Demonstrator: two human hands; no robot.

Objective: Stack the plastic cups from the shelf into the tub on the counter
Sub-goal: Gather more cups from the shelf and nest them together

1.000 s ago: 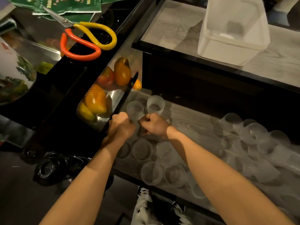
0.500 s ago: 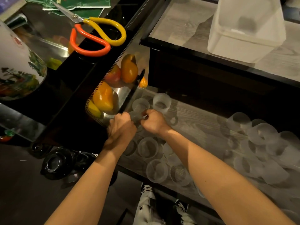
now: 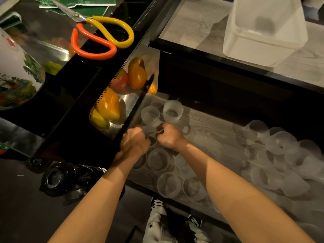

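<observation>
Several frosted plastic cups stand on the wood-grain shelf (image 3: 210, 130) under the counter. My left hand (image 3: 135, 142) and my right hand (image 3: 169, 136) are side by side at the shelf's left end, both closed on one frosted cup (image 3: 149, 129) held between them. Two upright cups (image 3: 172, 110) stand just beyond my hands. More cups (image 3: 158, 159) sit below my wrists, and a heap of tipped cups (image 3: 280, 149) lies at the right. The empty frosted tub (image 3: 263, 48) stands on the counter at the upper right.
A perforated metal basket (image 3: 105, 109) holding orange and yellow peppers (image 3: 137, 74) hangs left of the shelf. Orange-and-yellow scissors (image 3: 101, 37) lie on the black top at the upper left, next to a painted vase (image 3: 17, 81). My shoes (image 3: 157, 204) show below.
My hands have stayed at the same spot on the shelf, pressed closer onto the cup between them. The camera view has shifted slightly.
</observation>
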